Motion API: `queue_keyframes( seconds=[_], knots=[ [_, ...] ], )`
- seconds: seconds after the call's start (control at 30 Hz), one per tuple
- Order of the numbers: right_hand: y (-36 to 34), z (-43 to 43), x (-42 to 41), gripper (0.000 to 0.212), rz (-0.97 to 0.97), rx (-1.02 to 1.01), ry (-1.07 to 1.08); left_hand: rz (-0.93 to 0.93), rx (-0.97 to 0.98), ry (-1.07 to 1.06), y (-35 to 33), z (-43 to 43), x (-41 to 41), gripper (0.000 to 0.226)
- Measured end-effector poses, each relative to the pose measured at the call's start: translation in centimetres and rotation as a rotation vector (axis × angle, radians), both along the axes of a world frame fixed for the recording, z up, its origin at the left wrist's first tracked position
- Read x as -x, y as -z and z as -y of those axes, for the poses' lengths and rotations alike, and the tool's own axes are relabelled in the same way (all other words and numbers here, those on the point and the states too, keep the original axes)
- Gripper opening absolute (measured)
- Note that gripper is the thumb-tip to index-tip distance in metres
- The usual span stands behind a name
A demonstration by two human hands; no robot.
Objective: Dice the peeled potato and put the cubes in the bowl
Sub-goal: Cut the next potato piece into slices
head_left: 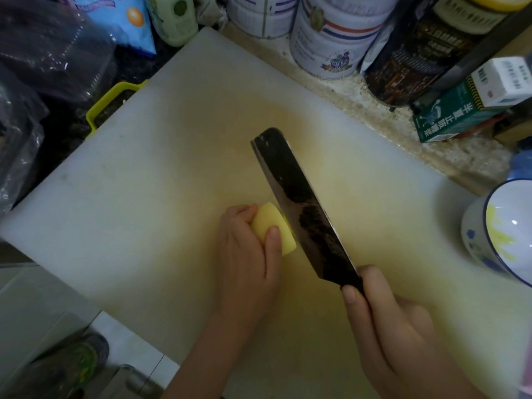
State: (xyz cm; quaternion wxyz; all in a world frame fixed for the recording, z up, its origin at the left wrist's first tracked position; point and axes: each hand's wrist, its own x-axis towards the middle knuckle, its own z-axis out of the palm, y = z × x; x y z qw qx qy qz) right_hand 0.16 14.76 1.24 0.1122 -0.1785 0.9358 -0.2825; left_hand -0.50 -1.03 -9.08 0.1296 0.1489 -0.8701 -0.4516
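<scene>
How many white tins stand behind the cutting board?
2: a cropped tin at the top edge; a striped tin to its right, beside a dark can. Others may lie out of frame.

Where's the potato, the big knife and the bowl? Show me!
potato [270,218]: head view, its bare yellow top.
knife [299,205]: head view, middle of the dark blade.
bowl [473,226]: head view, outer white wall.

"半夏止咳糖浆" on green box [454,112]
</scene>
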Motion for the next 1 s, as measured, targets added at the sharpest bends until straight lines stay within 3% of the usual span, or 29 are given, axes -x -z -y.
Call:
queue_keyframes(
  seconds=[0.2,0.63,0.87,1.0],
  knots=[
    [0.3,0.2,-0.3,0.024,0.002,-0.022,-0.021,0.0,-0.003,0.001,-0.1,0.0,0.1,0.043],
    [-1.0,2.3,-0.7,0.038,-0.087,-0.289,0.002,-0.05,0.042,-0.003,-0.1,0.0,0.1,0.034],
    [-1.1,2.5,-0.1,0.037,-0.017,-0.309,-0.034,-0.017,0.013,0.0,0.0,0.0,0.0,0.041],
    [-0.4,2.2,0.2,0.034,0.069,-0.363,-0.086,-0.057,0.024,0.018,-0.3,-0.2,0.1,0.026]
  ],
)
